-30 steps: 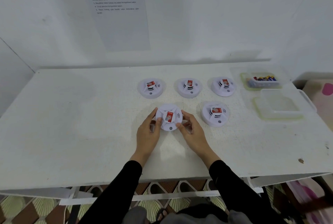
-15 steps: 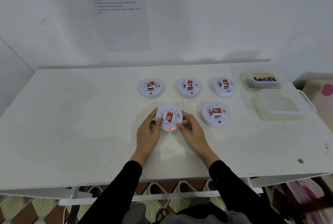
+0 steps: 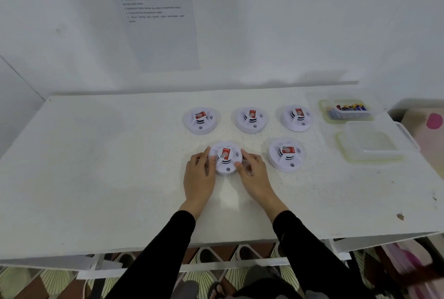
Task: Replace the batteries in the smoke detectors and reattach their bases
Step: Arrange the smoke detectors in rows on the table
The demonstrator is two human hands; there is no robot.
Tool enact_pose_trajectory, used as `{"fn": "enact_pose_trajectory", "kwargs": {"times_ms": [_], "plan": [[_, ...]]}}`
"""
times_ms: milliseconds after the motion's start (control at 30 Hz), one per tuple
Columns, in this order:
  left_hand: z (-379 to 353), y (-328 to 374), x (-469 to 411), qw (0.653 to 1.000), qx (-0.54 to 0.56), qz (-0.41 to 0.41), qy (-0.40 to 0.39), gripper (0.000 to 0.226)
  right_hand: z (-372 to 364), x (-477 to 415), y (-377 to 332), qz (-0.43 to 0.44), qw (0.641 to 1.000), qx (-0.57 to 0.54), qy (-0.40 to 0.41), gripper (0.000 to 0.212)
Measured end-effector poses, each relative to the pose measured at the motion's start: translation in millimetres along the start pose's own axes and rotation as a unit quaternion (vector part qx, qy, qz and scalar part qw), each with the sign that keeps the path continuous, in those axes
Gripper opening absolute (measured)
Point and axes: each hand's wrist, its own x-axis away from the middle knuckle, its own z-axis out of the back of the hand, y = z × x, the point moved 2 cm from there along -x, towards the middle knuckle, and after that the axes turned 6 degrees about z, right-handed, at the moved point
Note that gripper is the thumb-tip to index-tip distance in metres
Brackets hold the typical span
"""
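Unmoved since before, LED now dark | both hands' fingers clasp smoke detector [image 3: 225,158] | label upward

Indicator light [image 3: 228,169]: glowing red half a second ago, now showing dark grey again, low on the front detector [image 3: 225,157] at frame centre.
Right thumb [image 3: 238,165]: sitting slightly closer to the indicator.

On the white worktop [image 3: 96,166], the left hand [image 3: 198,178] and right hand [image 3: 255,176] clasp the sides of the near smoke detector [image 3: 225,158], four other detectors [image 3: 251,118] lying near.
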Motion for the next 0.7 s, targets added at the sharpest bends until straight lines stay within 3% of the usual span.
{"fn": "enact_pose_trajectory", "kwargs": {"times_ms": [467, 567, 633, 700], "plan": [[3, 2, 3, 0.999, 0.025, 0.019, -0.011, 0.047, 4, -5, -3, -0.028, 0.998, 0.035, -0.05, 0.045], [7, 0, 3, 0.998, 0.042, 0.043, -0.01, 0.06, 7, -4, -7, -0.058, 0.994, 0.031, -0.091, 0.05], [10, 3, 5, 0.996, 0.068, 0.064, -0.014, 0.052, 21, 5, -14, -0.08, 0.988, -0.008, -0.132, 0.051], [16, 7, 15, 0.992, 0.1, 0.076, -0.006, 0.029, 43, 20, -25, -0.079, 0.98, -0.026, -0.179, 0.047]]}}
